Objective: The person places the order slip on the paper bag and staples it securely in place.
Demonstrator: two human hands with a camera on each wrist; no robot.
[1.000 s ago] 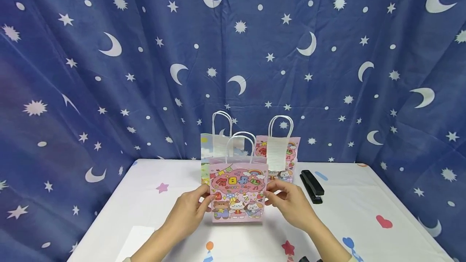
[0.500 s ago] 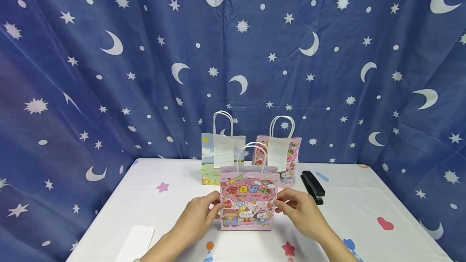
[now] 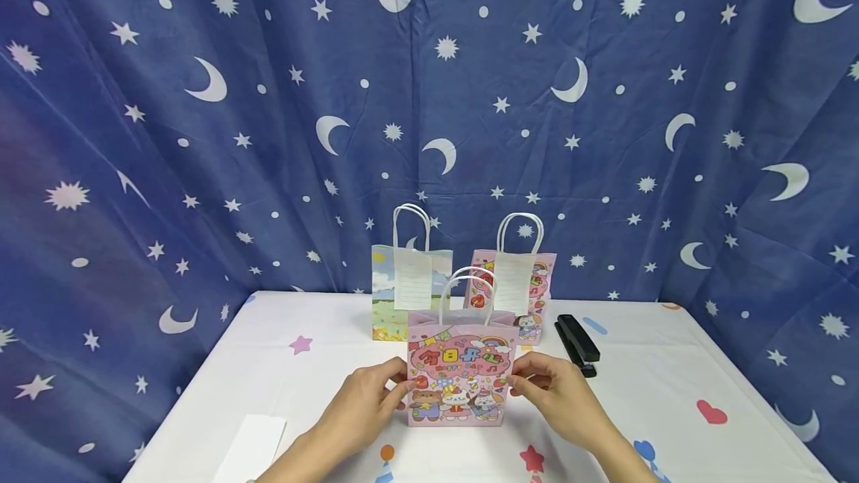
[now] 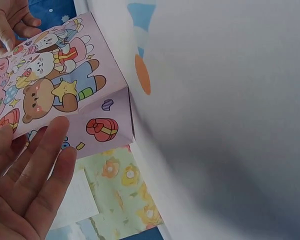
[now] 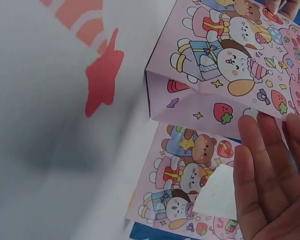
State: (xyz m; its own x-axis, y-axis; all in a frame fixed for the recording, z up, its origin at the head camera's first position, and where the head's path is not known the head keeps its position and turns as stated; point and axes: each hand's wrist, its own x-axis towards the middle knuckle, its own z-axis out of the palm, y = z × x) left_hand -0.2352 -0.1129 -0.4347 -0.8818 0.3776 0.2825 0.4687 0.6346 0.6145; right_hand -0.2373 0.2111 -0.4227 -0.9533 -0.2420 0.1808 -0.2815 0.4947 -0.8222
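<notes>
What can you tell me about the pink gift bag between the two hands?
The front pink gift bag looks like paper and is upright, open-topped, with white looped handles. Its face shows a bear, two other cartoon animals, a rainbow and "HAPPY DAY". The left hand and right hand grip its side edges, thumbs on the front. Behind it stand a second pink gift bag and a landscape-print gift bag.

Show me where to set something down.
Free: the white cloth beyond the rectangular white paper, left of the green landscape paper bag; and between the black stapler and the cloth's right edge. Crowded: the centre, where left grip and right grip hold a pink cartoon paper bag before the landscape bag and another pink paper bag.
</notes>
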